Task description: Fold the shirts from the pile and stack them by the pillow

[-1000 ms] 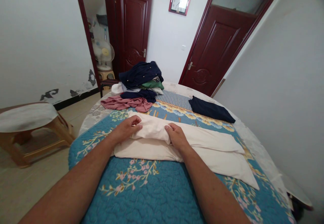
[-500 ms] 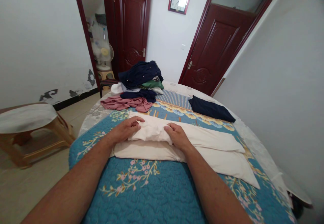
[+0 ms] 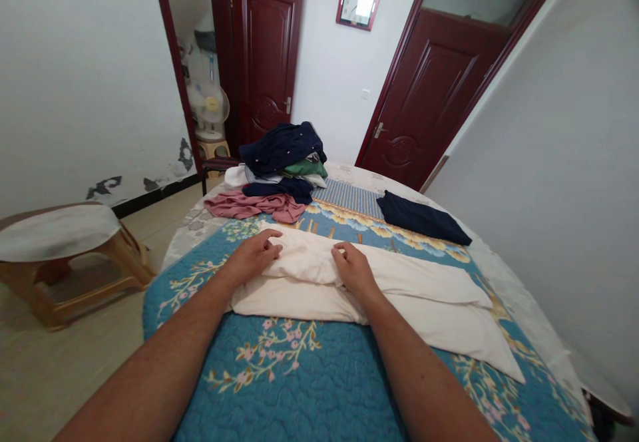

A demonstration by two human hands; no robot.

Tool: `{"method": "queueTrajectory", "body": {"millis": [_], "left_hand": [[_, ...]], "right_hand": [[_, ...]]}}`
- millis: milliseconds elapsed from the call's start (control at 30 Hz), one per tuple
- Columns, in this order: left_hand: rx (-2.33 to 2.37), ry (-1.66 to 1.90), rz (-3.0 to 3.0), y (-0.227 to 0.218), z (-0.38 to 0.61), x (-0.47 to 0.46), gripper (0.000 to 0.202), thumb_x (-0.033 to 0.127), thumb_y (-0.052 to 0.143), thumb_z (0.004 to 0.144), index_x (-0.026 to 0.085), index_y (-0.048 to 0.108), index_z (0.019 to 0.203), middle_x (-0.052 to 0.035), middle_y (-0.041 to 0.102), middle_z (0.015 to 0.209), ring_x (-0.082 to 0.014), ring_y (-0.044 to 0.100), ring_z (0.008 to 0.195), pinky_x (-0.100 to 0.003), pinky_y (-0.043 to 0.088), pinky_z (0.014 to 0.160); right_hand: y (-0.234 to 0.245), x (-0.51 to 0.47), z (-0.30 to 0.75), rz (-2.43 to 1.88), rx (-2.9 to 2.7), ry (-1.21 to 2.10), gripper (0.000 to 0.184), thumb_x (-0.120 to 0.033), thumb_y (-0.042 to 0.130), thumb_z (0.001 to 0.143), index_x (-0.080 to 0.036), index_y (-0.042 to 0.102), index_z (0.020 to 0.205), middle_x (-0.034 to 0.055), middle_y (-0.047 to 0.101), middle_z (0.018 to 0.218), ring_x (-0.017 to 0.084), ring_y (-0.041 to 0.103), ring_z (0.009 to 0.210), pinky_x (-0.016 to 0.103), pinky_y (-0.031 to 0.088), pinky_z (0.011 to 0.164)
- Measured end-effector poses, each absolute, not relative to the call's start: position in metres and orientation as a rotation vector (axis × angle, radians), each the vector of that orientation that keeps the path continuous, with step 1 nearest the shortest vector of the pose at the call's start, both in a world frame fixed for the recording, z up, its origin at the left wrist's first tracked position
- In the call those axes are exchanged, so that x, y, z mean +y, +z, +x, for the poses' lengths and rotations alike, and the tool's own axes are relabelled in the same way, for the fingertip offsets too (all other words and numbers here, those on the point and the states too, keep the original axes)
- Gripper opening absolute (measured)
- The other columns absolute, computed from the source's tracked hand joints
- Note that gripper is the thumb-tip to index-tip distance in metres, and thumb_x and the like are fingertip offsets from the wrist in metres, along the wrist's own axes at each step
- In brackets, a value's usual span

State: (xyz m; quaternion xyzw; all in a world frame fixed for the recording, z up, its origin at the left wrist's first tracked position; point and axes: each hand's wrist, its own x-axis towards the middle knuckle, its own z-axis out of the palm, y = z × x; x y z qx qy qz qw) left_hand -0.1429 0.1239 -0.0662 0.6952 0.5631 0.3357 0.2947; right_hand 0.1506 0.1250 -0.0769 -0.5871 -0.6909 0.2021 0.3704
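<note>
Cream trousers (image 3: 304, 295) lie lengthwise across the blue quilted cover (image 3: 349, 375), folded in layers, with the two leg ends reaching to the right. My left hand (image 3: 257, 255) rests at their left end, its thumb and bent forefinger apart over the fabric. Near the middle of the upper layer, my right hand (image 3: 352, 265) touches the cloth with loosely curved fingers and nothing visibly pinched. Between both hands the fabric is slightly rumpled.
A heap of navy, green, white and pink clothes (image 3: 282, 149) sits at the table's far left. One folded navy garment (image 3: 424, 219) lies at the far right. To the left stands a stool (image 3: 74, 235); a wall (image 3: 564, 182) rises along the right.
The bunched cloth between my hands has flattened. My fingers have loosened from the fabric, and my right hand has shifted slightly to the right; the view has moved a little too.
</note>
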Motion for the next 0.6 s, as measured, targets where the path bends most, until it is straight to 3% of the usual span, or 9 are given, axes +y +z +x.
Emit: {"method": "queueTrajectory", "body": {"millis": [67, 133, 233, 333, 467, 600], "left_hand": [[1.533, 0.836, 1.911, -0.064, -0.145, 0.122, 0.052, 0.05, 0.059, 0.089, 0.021, 0.062, 0.132, -0.0012, 0.068, 0.08, -0.0186, 0.06, 0.067, -0.028, 0.042, 0.061], [1.593, 0.8, 1.987, -0.062, -0.143, 0.119, 0.055, 0.047, 0.063, 0.087, 0.022, 0.059, 0.135, -0.0034, 0.071, 0.091, -0.0197, 0.063, 0.073, -0.029, 0.045, 0.066], [1.671, 0.821, 2.083, -0.066, -0.133, 0.114, 0.051, 0.038, 0.061, 0.089, 0.023, 0.056, 0.138, -0.0061, 0.07, 0.107, -0.0202, 0.065, 0.083, -0.032, 0.048, 0.077], [1.66, 0.914, 2.223, -0.074, -0.117, 0.11, 0.045, 0.028, 0.053, 0.094, 0.024, 0.055, 0.139, -0.007, 0.067, 0.108, -0.0212, 0.064, 0.093, -0.034, 0.049, 0.088], [1.727, 0.973, 2.255, -0.08, -0.112, 0.112, 0.044, 0.017, 0.046, 0.094, 0.023, 0.058, 0.136, -0.0078, 0.064, 0.102, -0.0224, 0.063, 0.095, -0.036, 0.049, 0.09], [1.746, 0.925, 2.204, -0.077, -0.124, 0.118, 0.037, 0.017, 0.045, 0.093, 0.021, 0.062, 0.126, -0.0086, 0.066, 0.101, -0.0231, 0.063, 0.095, -0.037, 0.049, 0.092]], "right_hand": [[-0.078, 0.123, 0.15, -1.555, -1.736, 0.559, 0.036, -0.042, 0.053, 0.093, -0.02, 0.069, 0.118, 0.0001, 0.066, 0.071, 0.021, 0.062, 0.07, 0.029, 0.042, 0.067], [-0.079, 0.119, 0.147, -1.568, -1.748, 0.537, 0.043, -0.034, 0.052, 0.092, -0.019, 0.063, 0.131, 0.0017, 0.069, 0.078, 0.022, 0.064, 0.074, 0.029, 0.045, 0.071], [-0.083, 0.112, 0.137, -1.533, -1.832, 0.377, 0.051, -0.021, 0.046, 0.091, -0.016, 0.056, 0.141, 0.0108, 0.074, 0.11, 0.025, 0.068, 0.096, 0.033, 0.048, 0.086], [-0.087, 0.111, 0.131, -1.53, -1.884, 0.273, 0.049, -0.018, 0.042, 0.094, -0.016, 0.058, 0.14, 0.0146, 0.071, 0.125, 0.026, 0.066, 0.111, 0.035, 0.047, 0.097], [-0.087, 0.118, 0.138, -1.564, -1.894, 0.257, 0.044, -0.017, 0.044, 0.095, -0.018, 0.064, 0.133, 0.0135, 0.074, 0.119, 0.026, 0.068, 0.108, 0.035, 0.048, 0.098], [-0.085, 0.123, 0.152, -1.647, -1.871, 0.279, 0.034, -0.019, 0.047, 0.095, -0.018, 0.072, 0.118, 0.0132, 0.077, 0.109, 0.027, 0.07, 0.1, 0.035, 0.048, 0.091]]}}
